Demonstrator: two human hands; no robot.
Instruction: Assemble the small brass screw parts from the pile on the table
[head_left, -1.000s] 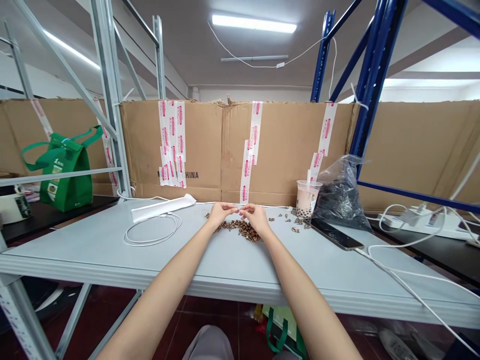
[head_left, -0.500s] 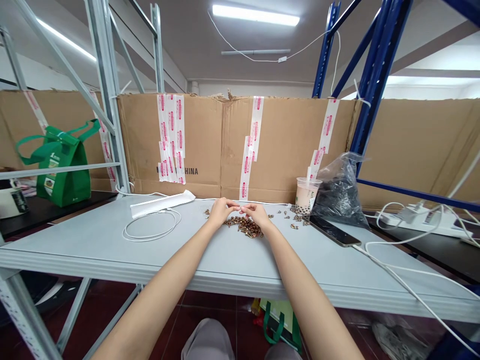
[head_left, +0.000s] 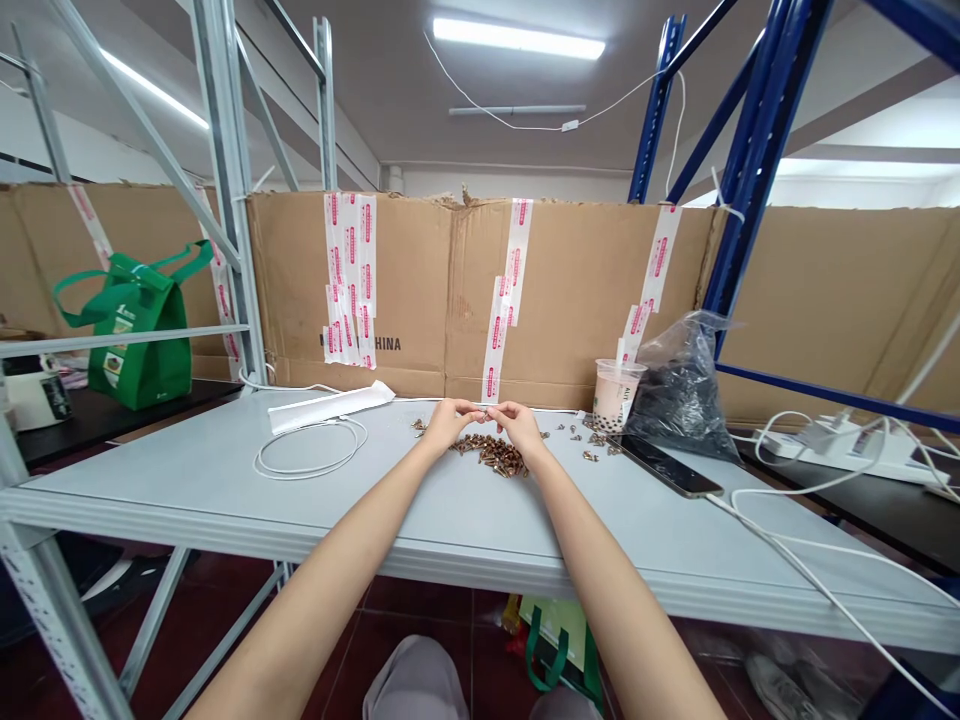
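My left hand (head_left: 451,423) and my right hand (head_left: 519,428) meet at the fingertips just behind a heap of small brass-coloured screws (head_left: 491,457). A tiny metal piece (head_left: 483,408) seems pinched between the fingertips, but it is too small to make out. More loose screws (head_left: 592,440) lie scattered to the right of the heap. All of this rests on a pale grey metal shelf top (head_left: 450,520).
To the right stand a plastic milk-tea cup (head_left: 616,396), a clear bag of dark contents (head_left: 681,392) and a black phone (head_left: 664,466). A coiled white cable (head_left: 311,452) and a white paper strip (head_left: 330,407) lie left. Cardboard (head_left: 450,290) lines the back edge.
My fingertips have drawn closer together above the heap. The whole view has shifted slightly with my head. The heap itself looks unchanged.
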